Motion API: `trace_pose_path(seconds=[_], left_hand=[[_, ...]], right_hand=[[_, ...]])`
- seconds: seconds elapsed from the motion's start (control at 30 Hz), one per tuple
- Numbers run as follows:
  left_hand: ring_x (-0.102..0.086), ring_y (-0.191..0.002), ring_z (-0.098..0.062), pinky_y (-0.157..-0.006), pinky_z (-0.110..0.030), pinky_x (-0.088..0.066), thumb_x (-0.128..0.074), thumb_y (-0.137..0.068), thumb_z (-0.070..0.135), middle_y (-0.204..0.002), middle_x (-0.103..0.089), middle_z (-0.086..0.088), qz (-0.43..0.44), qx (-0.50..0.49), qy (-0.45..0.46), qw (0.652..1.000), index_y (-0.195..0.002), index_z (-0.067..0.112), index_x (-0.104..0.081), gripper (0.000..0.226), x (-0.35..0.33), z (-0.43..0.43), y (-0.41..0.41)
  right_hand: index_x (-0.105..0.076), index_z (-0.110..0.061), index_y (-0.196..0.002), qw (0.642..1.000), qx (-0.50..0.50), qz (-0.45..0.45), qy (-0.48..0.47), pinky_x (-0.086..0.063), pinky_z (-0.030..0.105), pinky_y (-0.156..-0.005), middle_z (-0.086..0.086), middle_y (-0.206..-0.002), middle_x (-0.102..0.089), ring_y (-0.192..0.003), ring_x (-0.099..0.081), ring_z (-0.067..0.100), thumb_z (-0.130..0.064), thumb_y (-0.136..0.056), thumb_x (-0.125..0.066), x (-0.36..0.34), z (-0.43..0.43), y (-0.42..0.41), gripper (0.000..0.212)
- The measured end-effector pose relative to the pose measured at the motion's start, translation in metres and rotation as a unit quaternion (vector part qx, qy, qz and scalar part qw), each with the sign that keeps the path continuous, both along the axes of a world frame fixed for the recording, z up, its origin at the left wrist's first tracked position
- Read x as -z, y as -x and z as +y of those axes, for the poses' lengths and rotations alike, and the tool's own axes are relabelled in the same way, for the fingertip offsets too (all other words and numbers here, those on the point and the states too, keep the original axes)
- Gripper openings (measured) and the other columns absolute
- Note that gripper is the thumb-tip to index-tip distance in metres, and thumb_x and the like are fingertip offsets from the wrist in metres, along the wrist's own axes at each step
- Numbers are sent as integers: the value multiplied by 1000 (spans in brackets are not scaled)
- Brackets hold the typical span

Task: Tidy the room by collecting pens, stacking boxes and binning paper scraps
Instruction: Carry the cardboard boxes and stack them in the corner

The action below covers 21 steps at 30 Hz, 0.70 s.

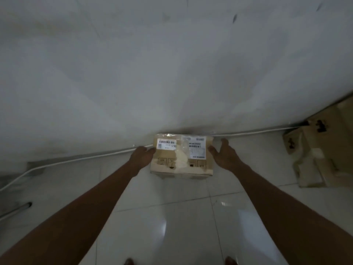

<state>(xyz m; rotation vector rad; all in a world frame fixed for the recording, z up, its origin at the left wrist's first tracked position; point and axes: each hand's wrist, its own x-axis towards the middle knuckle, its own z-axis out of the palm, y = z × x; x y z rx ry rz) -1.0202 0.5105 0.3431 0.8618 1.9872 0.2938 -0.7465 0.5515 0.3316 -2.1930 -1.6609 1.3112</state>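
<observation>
**Box Pickup at the Wall Edge: Hazards and Grip State**

The cardboard box (181, 155) is located on the floor (172, 207), at its far edge and against the wall (172, 73). If the box is lifted before both sides are seated, it is likely to tilt and slip. Little friction is to be expected from the glossy tape on top. The white cable (86, 156) along the same edge could be snagged.

The left hand (142, 154) is laid against the box's left side; the curl of its fingers cannot be determined. The right hand (223, 153) is spread wide, with the thumb at the right side. Nothing is grasped by it.
</observation>
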Motion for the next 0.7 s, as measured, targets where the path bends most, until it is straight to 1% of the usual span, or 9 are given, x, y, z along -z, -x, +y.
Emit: trace_pose_path(seconds=[0.07, 0.17, 0.23, 0.33, 0.4, 0.47, 0.53, 0.63, 0.7], left_hand=[[-52, -116, -27, -94, -33, -40, -53, -94, 40, -137, -52, -16, -20, -29, -5, 999, -134, 4, -48, 55, 22, 13, -1], [-49, -126, -29, -98, -35, -43, -58, -93, 38, -147, -41, -16, -65, -60, -17, 996, -147, 9, -28, 69, 53, 27, -6], [-51, -120, -26, -91, -36, -47, -60, -92, 33, -146, -41, -14, -91, -72, -32, 993, -149, 9, -23, 72, 69, 32, -11], [-52, -115, -24, -93, -39, -48, -60, -93, 31, -143, -46, -10, -105, -81, -53, 990, -151, 15, -14, 76, 85, 33, -16], [-53, -119, -28, -96, -44, -48, -58, -93, 34, -144, -45, -10, -116, -92, -65, 987, -152, 23, -10, 77, 93, 31, -15], [-50, -123, -32, -98, -49, -47, -53, -93, 44, -146, -41, -12, -97, -97, -62, 989, -151, 31, -13, 71, 97, 26, -13], [-47, -125, -34, -101, -55, -43, -42, -93, 57, -144, -41, -13, -65, -95, -45, 992, -147, 35, -25, 61, 99, 15, -11], [-55, -116, -34, -101, -55, -43, -28, -93, 64, -131, -53, -16, -67, -147, -33, 986, -135, 22, -44, 61, 100, -10, -13], [-63, -107, -36, -97, -53, -47, -25, -95, 61, -120, -62, -21, -119, -202, -11, 972, -127, 12, -51, 64, 98, -29, -15]], right_hand=[[-17, -5, -147, 1000, 6, 17, -24, -39, 39, -100, 23, -145, -40, -129, -44, 37, -48, -92, -52, 22, 10, 9, 78], [-7, -10, -151, 998, -22, 28, -43, -33, 47, -111, 17, -156, -19, -138, -31, 37, -47, -90, -57, 56, 20, 19, 87], [-1, -11, -152, 997, -54, 26, -49, -28, 50, -113, 15, -159, -9, -141, -25, 38, -40, -86, -65, 71, 24, 20, 96], [4, -8, -151, 993, -102, 12, -56, -23, 48, -116, 16, -158, -1, -144, -18, 35, -30, -70, -83, 90, 24, 15, 121], [4, -6, -150, 993, -96, 11, -69, -21, 43, -117, 15, -156, -5, -144, -14, 31, -27, -59, -90, 98, 25, 11, 132], [1, -9, -150, 993, -96, 8, -69, -21, 40, -115, 14, -151, -10, -141, -14, 30, -27, -51, -94, 101, 24, 10, 138], [-9, -10, -147, 994, -99, -4, -50, -25, 39, -114, 14, -144, -14, -136, -20, 31, -27, -44, -96, 101, 16, 11, 136], [-24, -3, -134, 994, -95, -2, -55, -40, 37, -106, 13, -132, -20, -121, -33, 24, -27, -35, -97, 98, -12, 7, 126], [-29, -4, -124, 992, -104, 15, -70, -44, 30, -97, 9, -124, -22, -110, -30, 15, -27, -32, -98, 97, -40, 1, 117]])
